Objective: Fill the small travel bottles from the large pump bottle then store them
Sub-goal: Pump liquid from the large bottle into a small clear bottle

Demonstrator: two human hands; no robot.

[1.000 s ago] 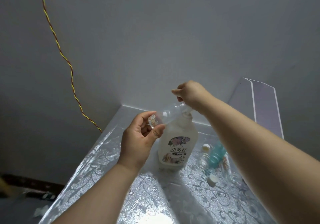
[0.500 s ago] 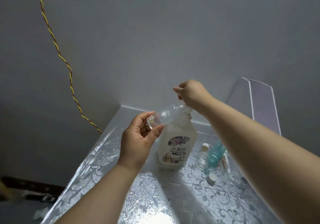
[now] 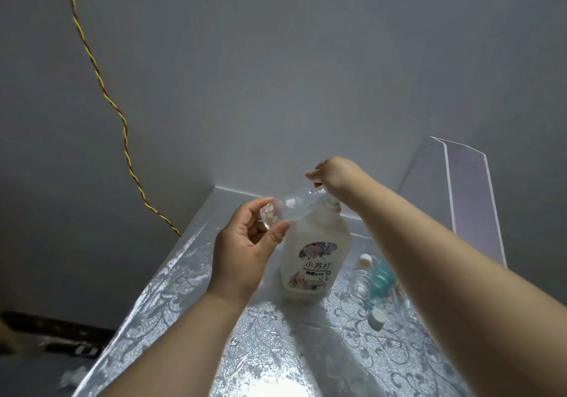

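Note:
A large white pump bottle [image 3: 316, 258] with a flowered label stands on the silver patterned table [image 3: 171, 298]. My left hand [image 3: 245, 249] holds a small clear travel bottle [image 3: 291, 208] tilted, its flowered base toward me and its mouth at the pump spout. My right hand [image 3: 334, 175] rests closed on top of the pump head, which it hides. To the right of the big bottle lie a teal travel bottle [image 3: 380, 277], a clear one [image 3: 360, 284] and two white caps [image 3: 365, 259] [image 3: 378, 318].
The table sits in a corner against grey walls. A twisted yellow-red cord [image 3: 101, 83] runs down the left wall to the table's back left edge. A pale upright panel [image 3: 469, 194] stands at the right. Dark clutter lies on the floor at lower left.
Both hands and the small bottle stay in nearly the same place at the pump; my right hand has lowered slightly on the pump head.

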